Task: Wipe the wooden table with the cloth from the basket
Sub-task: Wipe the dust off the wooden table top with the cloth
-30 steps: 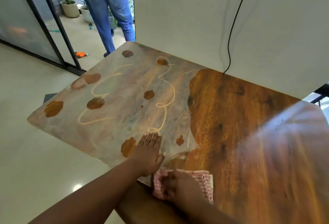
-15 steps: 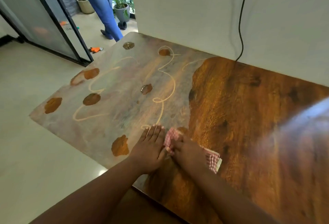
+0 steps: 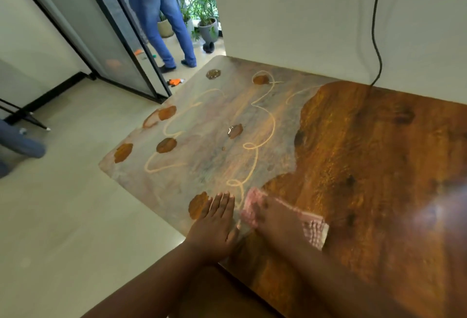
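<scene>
1. The left hand is laid flat on the table near its front edge, fingers straight and close together, holding nothing.
2. Just right of it, the right hand is pressed palm-down on a pink checked cloth; its fingers are blurred, so whether they curl round the fabric cannot be told.
3. The cloth is seen spread on the table under that hand, one end showing beyond the fingertips, the other trailing right of the wrist.
4. A brown blotch is seen touching the left hand's outer side.
5. Ahead of both hands, a dull grey film is shown covering the table's left half, crossed by pale looping lines and dotted with further brown spots.
6. Right of the right hand, bare glossy wood is visible, with a bright blur of glare further right.
7. Beyond the table, a white wall is seen, with a black cable hanging down it.
8. Far left of the hands, a person in blue jeans is pictured standing in a doorway beside potted plants, with a glass partition alongside.
</scene>
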Action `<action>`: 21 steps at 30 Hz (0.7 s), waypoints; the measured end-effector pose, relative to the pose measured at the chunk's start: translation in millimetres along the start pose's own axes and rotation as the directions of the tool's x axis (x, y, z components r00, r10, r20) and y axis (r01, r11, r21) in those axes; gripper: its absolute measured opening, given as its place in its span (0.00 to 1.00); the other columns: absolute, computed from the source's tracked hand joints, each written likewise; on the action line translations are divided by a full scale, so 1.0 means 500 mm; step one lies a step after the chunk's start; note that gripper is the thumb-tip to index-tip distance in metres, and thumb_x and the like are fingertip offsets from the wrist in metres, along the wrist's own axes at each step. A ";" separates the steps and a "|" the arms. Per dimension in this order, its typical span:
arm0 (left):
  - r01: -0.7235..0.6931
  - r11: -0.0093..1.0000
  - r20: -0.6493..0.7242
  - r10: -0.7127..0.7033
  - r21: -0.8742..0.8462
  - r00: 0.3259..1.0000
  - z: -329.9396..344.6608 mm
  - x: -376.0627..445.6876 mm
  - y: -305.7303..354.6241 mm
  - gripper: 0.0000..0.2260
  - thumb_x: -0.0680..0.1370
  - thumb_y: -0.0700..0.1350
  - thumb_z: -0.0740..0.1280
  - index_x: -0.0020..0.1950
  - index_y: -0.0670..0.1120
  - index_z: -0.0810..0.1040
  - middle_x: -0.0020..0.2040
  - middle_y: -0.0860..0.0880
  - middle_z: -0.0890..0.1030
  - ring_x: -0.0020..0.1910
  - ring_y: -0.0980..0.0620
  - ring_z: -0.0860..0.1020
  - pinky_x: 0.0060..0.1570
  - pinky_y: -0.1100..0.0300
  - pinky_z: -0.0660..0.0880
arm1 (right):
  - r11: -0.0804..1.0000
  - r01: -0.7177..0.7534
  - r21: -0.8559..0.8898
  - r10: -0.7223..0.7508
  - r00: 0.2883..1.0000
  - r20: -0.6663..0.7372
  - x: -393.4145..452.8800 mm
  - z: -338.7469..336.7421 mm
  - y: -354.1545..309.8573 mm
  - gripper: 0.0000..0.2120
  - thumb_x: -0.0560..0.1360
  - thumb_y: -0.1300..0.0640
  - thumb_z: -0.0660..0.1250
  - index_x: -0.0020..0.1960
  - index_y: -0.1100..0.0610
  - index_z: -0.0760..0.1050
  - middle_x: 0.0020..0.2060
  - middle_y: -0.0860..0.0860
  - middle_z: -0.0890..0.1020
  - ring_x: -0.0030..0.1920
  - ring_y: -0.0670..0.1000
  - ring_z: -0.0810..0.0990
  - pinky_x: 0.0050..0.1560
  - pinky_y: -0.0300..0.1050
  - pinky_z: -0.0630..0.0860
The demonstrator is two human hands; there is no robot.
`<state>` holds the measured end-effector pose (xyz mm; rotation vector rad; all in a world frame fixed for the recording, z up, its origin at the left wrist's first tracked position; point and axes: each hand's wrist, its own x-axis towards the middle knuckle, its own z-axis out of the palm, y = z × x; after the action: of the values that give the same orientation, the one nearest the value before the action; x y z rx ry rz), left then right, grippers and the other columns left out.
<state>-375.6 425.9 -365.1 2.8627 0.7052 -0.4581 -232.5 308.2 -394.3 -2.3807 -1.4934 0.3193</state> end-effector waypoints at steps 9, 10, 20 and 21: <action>0.016 0.999 -0.015 -0.017 -0.029 1.000 -0.036 -0.010 -0.066 0.29 0.83 0.53 0.46 0.78 0.45 0.36 0.78 0.46 0.36 0.73 0.54 0.31 0.69 0.59 0.27 | 0.989 0.138 0.045 -0.143 0.976 0.164 -0.145 0.002 -0.011 0.21 0.77 0.41 0.50 0.60 0.47 0.75 0.54 0.47 0.76 0.47 0.49 0.77 0.43 0.42 0.72; 0.010 0.999 -0.011 -0.010 -0.032 1.000 -0.036 -0.012 -0.076 0.29 0.83 0.54 0.46 0.78 0.45 0.36 0.78 0.46 0.36 0.74 0.53 0.31 0.69 0.58 0.27 | 0.995 0.093 0.023 -0.096 0.982 0.163 -0.133 -0.002 -0.019 0.20 0.78 0.42 0.51 0.62 0.48 0.74 0.57 0.48 0.75 0.49 0.51 0.77 0.45 0.44 0.73; -0.234 0.972 -0.074 0.234 0.009 0.969 -0.041 0.031 -0.201 0.29 0.82 0.52 0.48 0.78 0.42 0.40 0.79 0.43 0.41 0.77 0.49 0.38 0.69 0.58 0.27 | 1.000 -0.030 0.004 0.029 0.977 0.213 -0.116 0.046 -0.156 0.22 0.76 0.38 0.50 0.59 0.45 0.75 0.57 0.46 0.75 0.51 0.48 0.77 0.47 0.40 0.70; -0.265 0.964 -0.089 0.265 0.013 0.960 -0.043 0.035 -0.224 0.29 0.82 0.52 0.47 0.79 0.43 0.40 0.79 0.44 0.42 0.77 0.49 0.38 0.67 0.59 0.26 | 0.997 -0.072 -0.009 0.072 0.973 0.218 -0.128 0.041 -0.145 0.23 0.74 0.37 0.49 0.58 0.44 0.75 0.57 0.44 0.75 0.51 0.46 0.77 0.48 0.39 0.70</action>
<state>-408.2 536.2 -359.3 2.9338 0.3241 -0.2922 -327.4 283.0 -384.5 -2.4713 -1.4993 0.6152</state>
